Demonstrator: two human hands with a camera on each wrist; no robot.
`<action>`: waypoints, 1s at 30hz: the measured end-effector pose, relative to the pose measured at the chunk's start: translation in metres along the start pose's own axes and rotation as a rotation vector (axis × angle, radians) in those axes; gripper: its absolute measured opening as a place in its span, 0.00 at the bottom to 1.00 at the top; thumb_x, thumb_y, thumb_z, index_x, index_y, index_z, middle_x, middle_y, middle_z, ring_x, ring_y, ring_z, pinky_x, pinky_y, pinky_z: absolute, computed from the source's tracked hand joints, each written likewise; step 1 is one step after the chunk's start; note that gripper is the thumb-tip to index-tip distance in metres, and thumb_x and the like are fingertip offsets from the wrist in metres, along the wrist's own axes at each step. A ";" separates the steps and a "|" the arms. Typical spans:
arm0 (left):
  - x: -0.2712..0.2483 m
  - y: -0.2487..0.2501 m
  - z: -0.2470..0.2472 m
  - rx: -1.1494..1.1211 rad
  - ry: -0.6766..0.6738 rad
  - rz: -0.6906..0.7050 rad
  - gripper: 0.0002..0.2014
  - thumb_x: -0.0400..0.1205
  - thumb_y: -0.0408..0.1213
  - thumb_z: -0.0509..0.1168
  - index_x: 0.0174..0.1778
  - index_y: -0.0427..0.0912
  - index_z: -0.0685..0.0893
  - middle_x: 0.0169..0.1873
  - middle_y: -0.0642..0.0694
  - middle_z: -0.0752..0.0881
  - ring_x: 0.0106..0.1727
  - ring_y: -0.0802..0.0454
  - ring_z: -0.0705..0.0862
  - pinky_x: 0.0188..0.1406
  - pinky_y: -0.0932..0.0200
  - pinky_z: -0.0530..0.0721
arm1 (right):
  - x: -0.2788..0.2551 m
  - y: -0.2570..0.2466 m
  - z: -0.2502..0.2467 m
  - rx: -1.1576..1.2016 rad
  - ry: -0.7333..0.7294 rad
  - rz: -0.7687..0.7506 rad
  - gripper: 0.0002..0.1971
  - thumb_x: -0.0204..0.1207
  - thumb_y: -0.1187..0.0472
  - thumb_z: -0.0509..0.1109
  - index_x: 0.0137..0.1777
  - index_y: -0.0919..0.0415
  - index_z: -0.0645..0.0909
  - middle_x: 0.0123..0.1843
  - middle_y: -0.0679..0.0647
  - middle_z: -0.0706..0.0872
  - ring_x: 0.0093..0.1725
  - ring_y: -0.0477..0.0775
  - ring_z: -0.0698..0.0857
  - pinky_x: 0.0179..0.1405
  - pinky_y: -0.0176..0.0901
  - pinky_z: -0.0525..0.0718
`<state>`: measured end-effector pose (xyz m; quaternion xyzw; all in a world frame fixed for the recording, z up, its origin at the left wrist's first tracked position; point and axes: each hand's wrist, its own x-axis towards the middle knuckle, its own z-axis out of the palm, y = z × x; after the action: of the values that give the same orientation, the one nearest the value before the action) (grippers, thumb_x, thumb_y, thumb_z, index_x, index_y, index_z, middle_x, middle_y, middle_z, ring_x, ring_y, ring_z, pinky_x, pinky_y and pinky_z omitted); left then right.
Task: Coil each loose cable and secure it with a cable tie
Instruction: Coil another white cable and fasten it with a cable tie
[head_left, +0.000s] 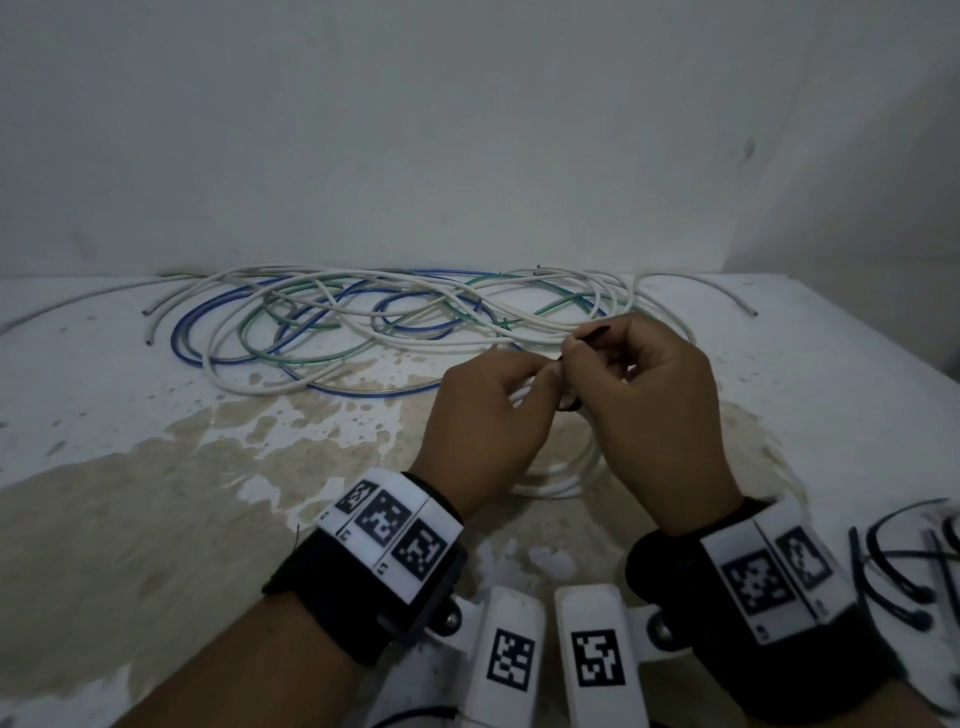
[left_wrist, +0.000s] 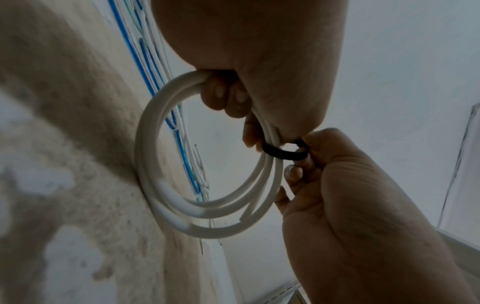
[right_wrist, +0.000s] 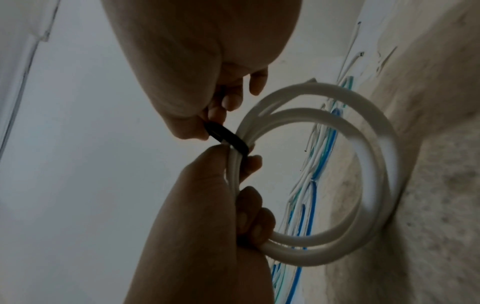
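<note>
White cable coil (left_wrist: 166, 197), a few stiff springy turns that look light, stands on edge on the desk (head_left: 156, 467), bundled in the curled fingers (left_wrist: 221, 96) of the left hand (head_left: 483, 415). Black cable tie (left_wrist: 283, 153) loops the bundle just beside them; right hand (head_left: 654, 410) pinches its tail. Judged best held at the tie, or the turns may spring apart.

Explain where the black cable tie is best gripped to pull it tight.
Pinch the black cable tie by its free tail, from the right, as the right hand does. Its loop wraps the white coil, which the left hand steadies.
</note>
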<state>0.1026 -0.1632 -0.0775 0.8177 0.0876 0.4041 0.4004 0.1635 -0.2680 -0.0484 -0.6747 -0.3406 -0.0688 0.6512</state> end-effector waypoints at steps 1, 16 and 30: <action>0.000 0.000 0.000 -0.011 -0.004 -0.005 0.13 0.81 0.43 0.62 0.44 0.45 0.92 0.37 0.51 0.91 0.41 0.57 0.87 0.43 0.51 0.83 | -0.001 0.000 0.001 -0.018 0.007 -0.008 0.03 0.74 0.64 0.72 0.39 0.61 0.83 0.33 0.58 0.84 0.33 0.56 0.85 0.32 0.47 0.87; 0.002 0.010 -0.001 -0.233 -0.042 -0.134 0.08 0.83 0.49 0.61 0.48 0.64 0.86 0.44 0.64 0.89 0.52 0.66 0.86 0.57 0.59 0.83 | 0.004 0.005 -0.003 -0.098 -0.018 0.010 0.04 0.77 0.62 0.70 0.43 0.60 0.86 0.37 0.49 0.89 0.39 0.47 0.87 0.44 0.46 0.86; 0.000 0.008 -0.007 -0.222 -0.110 -0.052 0.11 0.78 0.44 0.68 0.55 0.54 0.83 0.37 0.53 0.85 0.41 0.57 0.85 0.39 0.66 0.80 | 0.009 0.013 -0.008 -0.236 -0.108 -0.164 0.12 0.77 0.58 0.66 0.38 0.62 0.87 0.39 0.55 0.88 0.44 0.48 0.83 0.46 0.34 0.77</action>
<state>0.0966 -0.1643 -0.0695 0.7867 0.0412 0.3553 0.5031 0.1797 -0.2712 -0.0531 -0.7192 -0.4186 -0.1249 0.5403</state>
